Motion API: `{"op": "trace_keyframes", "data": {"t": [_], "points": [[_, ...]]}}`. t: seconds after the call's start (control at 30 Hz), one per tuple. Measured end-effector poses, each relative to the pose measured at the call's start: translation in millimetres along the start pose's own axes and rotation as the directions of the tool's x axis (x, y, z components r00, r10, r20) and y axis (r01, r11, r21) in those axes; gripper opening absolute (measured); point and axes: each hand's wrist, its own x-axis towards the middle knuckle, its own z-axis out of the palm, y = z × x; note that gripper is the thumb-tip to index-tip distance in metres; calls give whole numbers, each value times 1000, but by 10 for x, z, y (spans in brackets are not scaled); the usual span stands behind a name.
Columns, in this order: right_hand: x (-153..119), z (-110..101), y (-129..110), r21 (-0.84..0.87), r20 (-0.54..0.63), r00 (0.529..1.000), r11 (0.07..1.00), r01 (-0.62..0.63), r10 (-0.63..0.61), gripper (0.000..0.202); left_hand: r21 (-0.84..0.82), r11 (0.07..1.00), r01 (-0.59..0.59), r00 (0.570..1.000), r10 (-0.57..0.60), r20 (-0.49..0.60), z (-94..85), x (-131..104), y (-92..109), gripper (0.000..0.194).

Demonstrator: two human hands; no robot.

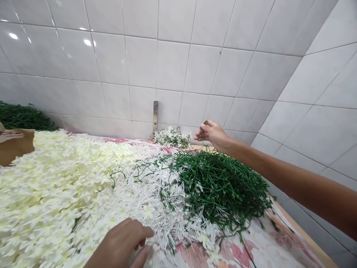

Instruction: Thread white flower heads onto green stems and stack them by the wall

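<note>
My right hand [213,134], at the back right, is closed in a pinch on a green plastic stem [201,136]. The stem hangs above a tangled heap of dark green stems [223,182]. At the front, my left hand [122,243] is held low beside a spread of thin white stamen-like pieces [145,193]. Its thumb and index finger are apart, and nothing shows between them. Pale yellow-white artificial petals [64,186] lie in a thick layer to the left. Behind the green heap sits a small bunch of white flowers on stems [173,137].
A floral cloth [240,249] covers the table, whose wooden edge [309,238] runs along the right. White tiled walls [173,59] stand behind and to the right. A metal strip [155,117] is upright at the back. More green stems [23,117] and brown cardboard [18,147] are far left.
</note>
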Motion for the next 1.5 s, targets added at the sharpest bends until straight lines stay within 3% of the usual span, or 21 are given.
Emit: {"op": "trace_keyframes", "data": {"t": [0.13,0.27,0.43,0.63,0.77,0.87,1.0,1.07,1.17,1.2,1.23,1.33,1.4,1.5], "points": [[-134,3,6,67,30,999,997,-43,41,22,-29,1000,2,998,0,64,27,-53,-49,17],[-336,37,-80,109,69,997,994,16,-24,14,-30,999,34,994,-31,107,13,-62,-53,18],[-462,135,-195,82,73,973,974,214,-220,11,-16,998,53,991,-50,125,-16,-30,-25,17],[-450,135,-105,-106,71,901,895,433,-428,9,-11,998,55,991,-54,126,-38,-40,-48,17],[-568,61,-68,-239,101,846,813,532,-524,8,-15,999,48,991,-46,122,-51,-53,-51,16],[-668,20,-59,-300,52,795,750,590,-605,12,-19,999,36,992,-34,121,-50,-54,-43,17],[-719,5,-51,-313,-137,620,628,712,-772,14,-20,1000,9,995,-6,102,-37,-41,-26,16],[-754,27,-88,-256,-225,585,626,737,-779,13,-17,1000,-7,996,8,94,-48,-27,-14,16],[-912,111,-213,-111,-373,598,675,730,-709,14,-16,999,-28,998,28,52,-119,6,5,13],[-996,151,-257,-39,-334,690,741,670,-642,14,-16,999,-36,999,37,38,-159,20,12,13],[-1093,194,-292,18,-338,722,763,646,-604,16,-20,999,-50,998,51,32,-206,37,19,13],[-1434,346,-287,190,-187,851,831,522,-491,12,-29,999,-39,992,42,118,-356,96,45,13],[-1679,461,-188,312,20,922,878,363,-388,12,3,998,-63,983,61,173,-441,133,64,15],[-2027,615,15,293,193,971,952,82,-143,17,60,994,-87,968,70,240,-518,167,86,12]]}}
